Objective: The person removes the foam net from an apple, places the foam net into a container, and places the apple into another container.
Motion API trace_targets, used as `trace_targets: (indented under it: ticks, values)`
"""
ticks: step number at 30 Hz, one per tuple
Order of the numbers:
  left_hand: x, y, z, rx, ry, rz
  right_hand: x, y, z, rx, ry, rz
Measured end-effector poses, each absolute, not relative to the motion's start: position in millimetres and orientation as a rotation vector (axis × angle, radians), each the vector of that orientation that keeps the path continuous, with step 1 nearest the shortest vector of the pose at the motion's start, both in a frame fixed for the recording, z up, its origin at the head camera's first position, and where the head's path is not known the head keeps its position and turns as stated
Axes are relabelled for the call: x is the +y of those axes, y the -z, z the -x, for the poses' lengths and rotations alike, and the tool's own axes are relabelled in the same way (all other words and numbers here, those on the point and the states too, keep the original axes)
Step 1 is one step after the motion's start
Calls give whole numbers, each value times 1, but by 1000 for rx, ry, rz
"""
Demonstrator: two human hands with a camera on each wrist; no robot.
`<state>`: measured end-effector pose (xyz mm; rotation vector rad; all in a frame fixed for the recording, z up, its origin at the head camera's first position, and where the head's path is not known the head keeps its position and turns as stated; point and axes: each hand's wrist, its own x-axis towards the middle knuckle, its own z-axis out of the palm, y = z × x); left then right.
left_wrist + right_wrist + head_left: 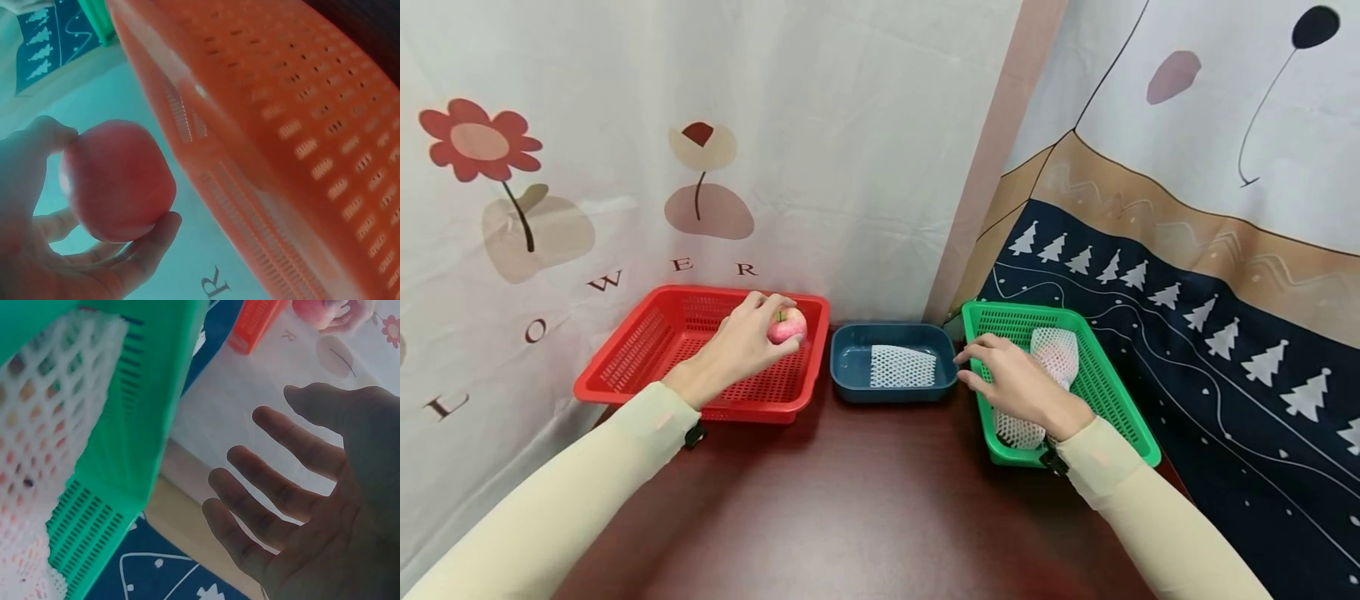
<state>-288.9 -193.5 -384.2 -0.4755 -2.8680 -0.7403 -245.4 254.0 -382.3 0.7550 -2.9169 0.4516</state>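
A pinkish-red apple point(787, 326) is gripped between the thumb and fingers of my left hand point(741, 337), above the right side of the red basket point(625, 367). In the left wrist view the apple point(119, 181) hangs beside the basket's rim. My right hand point(1018, 379), fingers spread and holding nothing, hovers over the left edge of the green basket point(1112, 400). Inside that basket lie things wrapped in white foam netting point(1056, 354), partly hidden by the hand. Between the baskets, a blue tray point(842, 375) holds a flat white foam net sleeve point(902, 367).
The containers stand in a row at the back of a dark reddish-brown table point(865, 500). Behind them hangs a pale printed curtain point(850, 150); a navy cloth with white trees point(1210, 367) hangs at the right, close to the green basket.
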Motion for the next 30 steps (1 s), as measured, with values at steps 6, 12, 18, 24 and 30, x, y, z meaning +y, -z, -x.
trace_targets:
  ticks: [6, 12, 18, 24, 30]
  values:
    - [-197, 380, 305, -2938, 696, 463, 267, 381, 246, -2933, -475, -715]
    - [-200, 380, 318, -2988, 646, 460, 279, 381, 249, -2924, -482, -707]
    - [-201, 380, 327, -3019, 606, 461, 290, 383, 252, -2931, -475, -683]
    - [-199, 380, 338, -3070, 520, 453, 302, 384, 255, -2952, -480, -633]
    - [-194, 380, 344, -3101, 445, 463, 312, 387, 258, -2944, -495, -617]
